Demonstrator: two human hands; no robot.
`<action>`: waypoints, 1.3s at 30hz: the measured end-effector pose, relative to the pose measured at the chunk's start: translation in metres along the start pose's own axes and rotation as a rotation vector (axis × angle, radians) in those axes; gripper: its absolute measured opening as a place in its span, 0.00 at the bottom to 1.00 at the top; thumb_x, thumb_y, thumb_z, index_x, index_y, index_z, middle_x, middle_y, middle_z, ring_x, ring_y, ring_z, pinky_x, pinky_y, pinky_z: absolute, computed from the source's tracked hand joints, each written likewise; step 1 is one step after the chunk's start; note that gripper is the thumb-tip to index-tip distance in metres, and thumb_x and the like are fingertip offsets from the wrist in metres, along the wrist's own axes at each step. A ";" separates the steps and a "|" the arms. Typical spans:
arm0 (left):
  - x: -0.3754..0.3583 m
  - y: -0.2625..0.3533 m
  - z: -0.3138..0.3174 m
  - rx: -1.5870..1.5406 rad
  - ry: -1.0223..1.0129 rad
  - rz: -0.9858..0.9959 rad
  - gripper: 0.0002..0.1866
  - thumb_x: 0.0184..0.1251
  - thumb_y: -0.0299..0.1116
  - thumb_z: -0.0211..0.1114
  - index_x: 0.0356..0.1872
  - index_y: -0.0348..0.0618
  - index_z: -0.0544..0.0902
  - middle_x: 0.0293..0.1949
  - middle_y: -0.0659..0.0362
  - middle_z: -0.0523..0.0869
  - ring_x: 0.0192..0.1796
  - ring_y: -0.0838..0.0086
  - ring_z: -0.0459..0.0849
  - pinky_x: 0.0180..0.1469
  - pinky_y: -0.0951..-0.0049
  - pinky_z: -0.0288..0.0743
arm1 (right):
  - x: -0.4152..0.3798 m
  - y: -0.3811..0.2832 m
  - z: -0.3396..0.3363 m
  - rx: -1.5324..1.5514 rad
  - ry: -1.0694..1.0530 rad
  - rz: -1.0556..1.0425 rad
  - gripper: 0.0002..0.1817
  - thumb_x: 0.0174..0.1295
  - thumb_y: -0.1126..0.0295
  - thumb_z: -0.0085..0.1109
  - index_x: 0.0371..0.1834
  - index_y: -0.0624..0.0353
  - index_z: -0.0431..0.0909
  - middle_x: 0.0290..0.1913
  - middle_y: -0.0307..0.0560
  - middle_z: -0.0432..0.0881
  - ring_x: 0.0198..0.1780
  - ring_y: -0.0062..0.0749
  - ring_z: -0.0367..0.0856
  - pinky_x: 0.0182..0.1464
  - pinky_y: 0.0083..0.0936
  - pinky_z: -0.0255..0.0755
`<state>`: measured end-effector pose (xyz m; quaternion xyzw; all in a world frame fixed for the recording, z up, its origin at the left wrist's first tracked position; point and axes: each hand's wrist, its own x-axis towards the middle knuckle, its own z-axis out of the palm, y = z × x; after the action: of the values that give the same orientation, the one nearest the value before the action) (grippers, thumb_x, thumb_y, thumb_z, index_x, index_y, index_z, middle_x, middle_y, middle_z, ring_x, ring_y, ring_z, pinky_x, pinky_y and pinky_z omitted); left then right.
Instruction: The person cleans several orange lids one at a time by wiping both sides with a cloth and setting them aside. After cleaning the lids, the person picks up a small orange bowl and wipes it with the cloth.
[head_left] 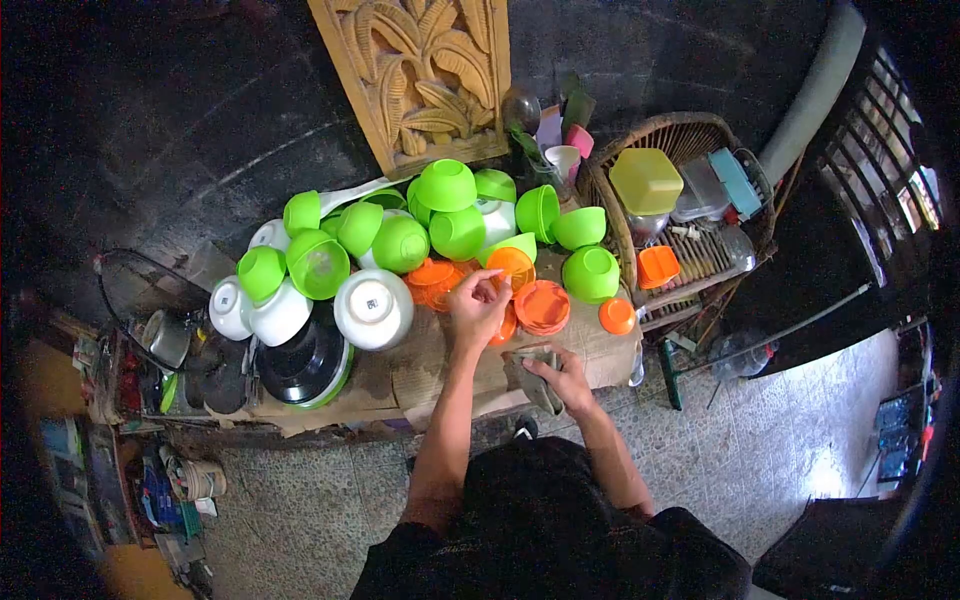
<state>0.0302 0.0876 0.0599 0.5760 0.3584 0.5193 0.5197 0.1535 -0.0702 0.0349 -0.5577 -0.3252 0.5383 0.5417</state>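
My left hand (478, 308) reaches over the table with its fingers bent in a pinch at the near left edge of a small orange bowl (514, 264). Just below that bowl lie a stack of orange lids or dishes (542, 307) and another orange piece, partly hidden by the hand. More orange lids (434, 283) sit to the left of the hand. My right hand (566, 382) is closed around a crumpled grey-green cloth (540, 388) at the table's front edge. A small orange cup (617, 316) stands to the right.
Several green bowls (446, 186) and white bowls (373, 309) are piled upside down along the back and left. A black-and-green round container (304, 362) stands front left. At right, a wicker basket (612, 215) holds a yellow container (646, 181). Cardboard (430, 375) covers the table.
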 end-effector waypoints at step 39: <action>-0.006 -0.007 -0.020 -0.090 -0.061 -0.063 0.05 0.71 0.25 0.71 0.42 0.34 0.88 0.34 0.65 0.89 0.34 0.85 0.83 0.39 0.83 0.77 | -0.009 -0.029 -0.002 0.173 -0.123 0.216 0.30 0.65 0.62 0.74 0.64 0.69 0.74 0.48 0.50 0.87 0.43 0.30 0.87 0.45 0.30 0.83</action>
<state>0.0108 0.0874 0.0498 0.5561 0.3369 0.5005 0.5716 0.1601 -0.0736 0.0648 -0.5070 -0.2482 0.6526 0.5055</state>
